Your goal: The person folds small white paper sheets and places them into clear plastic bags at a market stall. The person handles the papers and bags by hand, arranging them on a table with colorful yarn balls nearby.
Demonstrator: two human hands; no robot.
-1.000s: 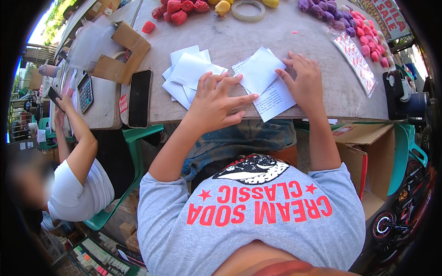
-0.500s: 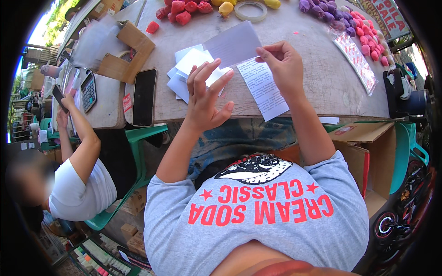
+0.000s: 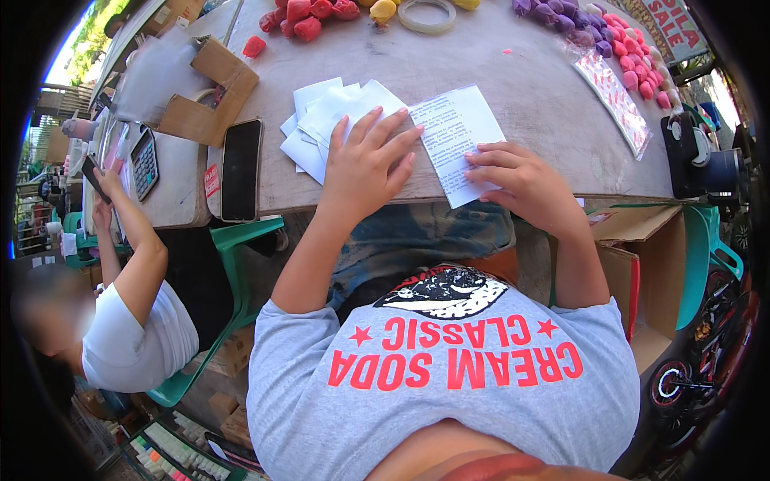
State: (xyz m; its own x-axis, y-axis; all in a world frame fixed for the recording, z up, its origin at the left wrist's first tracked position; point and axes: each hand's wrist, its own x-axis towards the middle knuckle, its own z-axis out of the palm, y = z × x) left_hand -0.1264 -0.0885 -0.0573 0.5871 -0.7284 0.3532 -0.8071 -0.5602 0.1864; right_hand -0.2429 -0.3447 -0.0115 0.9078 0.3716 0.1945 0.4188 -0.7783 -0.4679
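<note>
Printed sheet, frame centre, extends upper left from nearer right hand.
Long axis near-vertical, foot leaning right; right pinch cannot be told; left hand spread at paper stack.

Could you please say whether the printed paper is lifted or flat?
Flat: the printed paper lies on the table, right hand over its edge.

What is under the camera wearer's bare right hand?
Under the bare right hand are a white printed paper sheet and worn, greyish tabletop; covered parts cannot be seen.
</note>
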